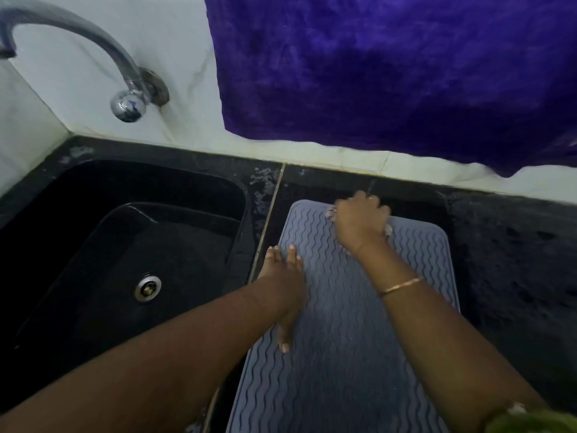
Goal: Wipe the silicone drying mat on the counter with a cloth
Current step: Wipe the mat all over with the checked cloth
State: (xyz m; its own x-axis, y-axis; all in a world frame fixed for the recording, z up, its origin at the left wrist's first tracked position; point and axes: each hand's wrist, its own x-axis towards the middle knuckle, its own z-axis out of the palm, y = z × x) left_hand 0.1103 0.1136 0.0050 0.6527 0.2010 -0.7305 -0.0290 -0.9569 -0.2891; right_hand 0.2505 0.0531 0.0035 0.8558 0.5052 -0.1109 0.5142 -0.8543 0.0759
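Wiping under way — far end of the mat

Right hand (359, 221) clenches a pale cloth (388, 229) at the far edge of the grey silicone drying mat (343, 354) on the black counter (515, 245); left hand (285, 285) lies flat, fingers released — the near stretch probably remains.

cloth (388, 229) mostly buried under right hand (359, 223), only pale scraps show at its edges; colour and fold unclear. mat (340, 345) near end cut by bottom frame edge, far middle covered by that hand. left hand (285, 285) hides mat's left edge. tap (93, 35) spout cut at left edge. purple towel (390, 67) runs off top and right. green thing (530, 425) bottom right: blurred, can't identify.
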